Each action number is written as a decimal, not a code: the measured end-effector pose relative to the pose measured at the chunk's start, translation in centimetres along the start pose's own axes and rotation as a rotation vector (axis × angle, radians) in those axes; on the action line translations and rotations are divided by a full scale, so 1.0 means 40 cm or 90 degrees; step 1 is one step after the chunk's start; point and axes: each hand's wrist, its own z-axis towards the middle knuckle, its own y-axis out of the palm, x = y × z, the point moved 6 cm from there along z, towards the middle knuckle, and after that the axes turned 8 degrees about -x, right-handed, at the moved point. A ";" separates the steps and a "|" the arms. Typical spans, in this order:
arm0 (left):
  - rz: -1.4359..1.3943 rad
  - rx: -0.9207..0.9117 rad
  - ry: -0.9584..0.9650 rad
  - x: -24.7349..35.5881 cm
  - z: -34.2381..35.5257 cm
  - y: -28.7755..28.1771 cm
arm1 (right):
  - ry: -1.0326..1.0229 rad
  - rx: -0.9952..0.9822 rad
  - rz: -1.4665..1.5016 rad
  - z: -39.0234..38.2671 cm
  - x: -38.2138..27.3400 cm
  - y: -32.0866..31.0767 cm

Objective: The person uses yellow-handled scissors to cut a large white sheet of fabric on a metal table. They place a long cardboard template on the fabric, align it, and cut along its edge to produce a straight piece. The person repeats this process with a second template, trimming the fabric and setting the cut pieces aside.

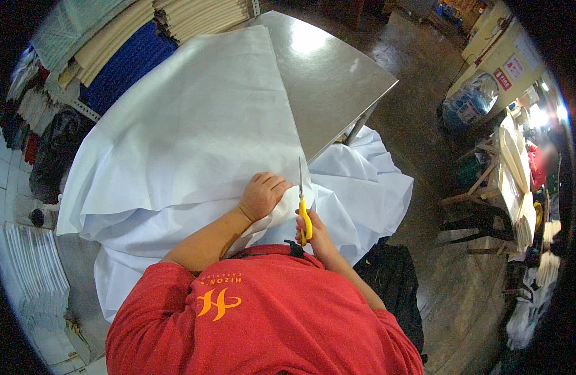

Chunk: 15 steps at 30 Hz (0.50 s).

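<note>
A broad sheet of white fabric [194, 119] covers most of the metal table and hangs in folds over its near side. My left hand [265, 195] is closed on the fabric near its right edge, fingers bent and close together. Just right of it, my right hand [316, 231] grips yellow-handled scissors [305, 220] with their blades pointing away from me. The blades lie at the fabric's right edge and look nearly closed. Some of my right fingers are hidden behind the handles.
The bare metal tabletop [328, 75] has a sharp corner at the far right. More white fabric [363, 169] hangs beside it. Shelves with folded cream cloth [200, 15] and blue cloth [128, 62] stand far left. A person [541, 164] is by a table at right.
</note>
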 end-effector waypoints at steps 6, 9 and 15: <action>-0.005 0.002 0.045 0.000 0.005 0.002 | 0.000 0.010 -0.013 0.008 -0.006 -0.004; 0.019 -0.014 0.065 0.006 0.004 0.002 | 0.004 0.003 -0.034 0.008 -0.004 -0.007; 0.044 -0.051 0.082 0.017 0.007 0.006 | 0.016 0.003 -0.045 -0.002 -0.009 -0.006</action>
